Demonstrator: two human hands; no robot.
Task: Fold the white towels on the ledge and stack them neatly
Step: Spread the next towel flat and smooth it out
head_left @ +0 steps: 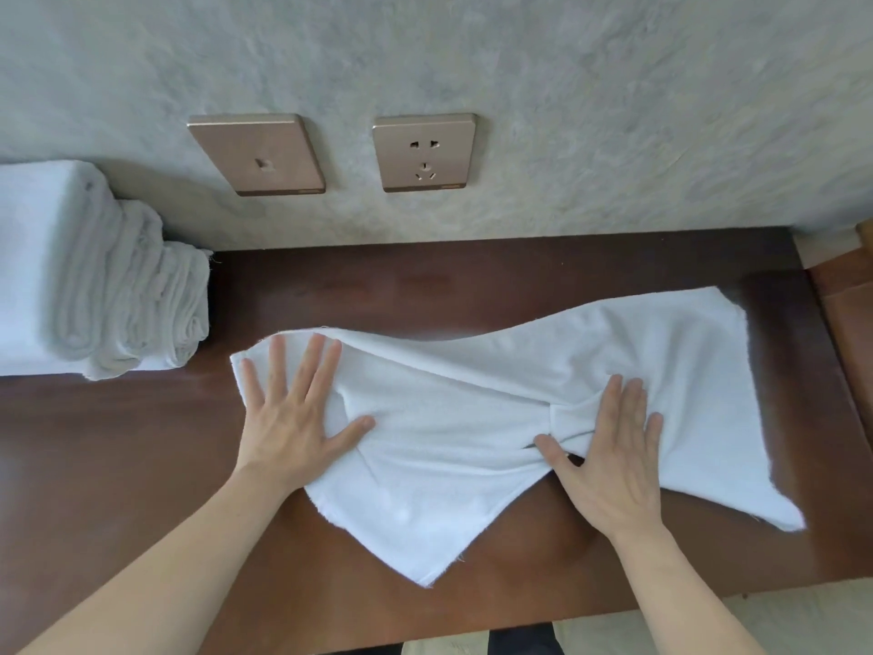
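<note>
We are pressing the left grip (289, 418) and right grip (609, 458), both flat with fingers extended, onto the rumpled white terry towel (472, 418) lying on the glossy brown ledge (141, 442). Folded towels (94, 276) are sitting stacked at left.

Head-worn view, steeply down, close over ledge (141, 442), facing wall (567, 87)

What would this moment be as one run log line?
step: flattening towel | left hand open | right hand open | stack left
</note>
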